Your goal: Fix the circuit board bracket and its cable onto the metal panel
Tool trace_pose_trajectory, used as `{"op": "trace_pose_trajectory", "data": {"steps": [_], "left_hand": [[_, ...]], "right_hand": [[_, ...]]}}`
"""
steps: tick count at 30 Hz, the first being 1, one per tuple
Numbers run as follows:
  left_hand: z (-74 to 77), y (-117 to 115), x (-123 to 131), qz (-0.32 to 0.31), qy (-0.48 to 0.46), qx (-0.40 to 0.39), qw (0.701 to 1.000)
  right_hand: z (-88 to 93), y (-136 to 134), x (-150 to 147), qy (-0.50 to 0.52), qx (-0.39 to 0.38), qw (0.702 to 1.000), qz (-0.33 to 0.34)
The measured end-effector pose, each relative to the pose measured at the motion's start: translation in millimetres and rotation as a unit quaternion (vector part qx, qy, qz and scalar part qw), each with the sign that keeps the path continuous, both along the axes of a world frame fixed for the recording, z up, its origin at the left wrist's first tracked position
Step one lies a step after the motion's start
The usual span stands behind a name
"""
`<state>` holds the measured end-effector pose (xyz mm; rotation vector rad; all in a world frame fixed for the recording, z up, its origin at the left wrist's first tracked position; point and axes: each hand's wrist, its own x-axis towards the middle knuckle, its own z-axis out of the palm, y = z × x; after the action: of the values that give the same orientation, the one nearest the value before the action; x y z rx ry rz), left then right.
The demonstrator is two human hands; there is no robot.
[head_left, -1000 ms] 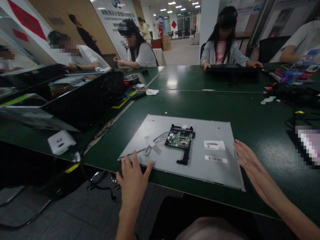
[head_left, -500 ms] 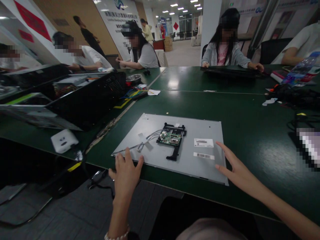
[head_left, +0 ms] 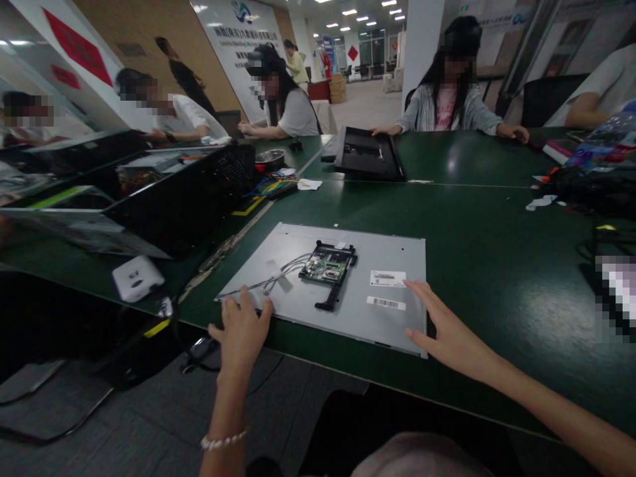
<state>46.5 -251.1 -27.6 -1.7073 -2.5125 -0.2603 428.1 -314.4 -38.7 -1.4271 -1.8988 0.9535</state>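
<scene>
Dim, ceiling lights (head_left: 349, 12), glare on tabletop (head_left: 504, 305)

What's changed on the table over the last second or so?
The gray panel has moved left on the table, with the left hand at its near left corner. The right hand now reaches over its right edge. Opposite, the black casing has moved left; the co-worker holds it by one hand, the other hand off it. The circuit board stayed put on the panel.
</scene>
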Motion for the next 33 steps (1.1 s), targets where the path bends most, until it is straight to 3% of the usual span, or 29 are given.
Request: {"op": "trace_pose_trajectory", "data": {"steps": [10, 20, 29, 33], "left_hand": [[-5.0, 13.8, -24.8, 0.0, -0.003, 0.008, 1.0], [-6.0, 22.2, -35.9, 0.007, 0.002, 0.001, 1.0], [-5.0, 34.7, -52.0, 0.003, 0.005, -0.008, 1.0], [3.6, 26.4, -34.4, 0.011, 0.037, 0.045, 0.998]], "right_hand": [[-0.7, 11.5, -9.7, -0.084, 0.005, 0.993, 0.08], [9.0, 14.0, -35.2, -0.24, 0.059, 0.962, 0.113], [2.5, 21.5, -40.0, -0.24, 0.076, 0.959, 0.129], [2.0, 21.5, -40.0, -0.227, 0.077, 0.962, 0.132]]}}
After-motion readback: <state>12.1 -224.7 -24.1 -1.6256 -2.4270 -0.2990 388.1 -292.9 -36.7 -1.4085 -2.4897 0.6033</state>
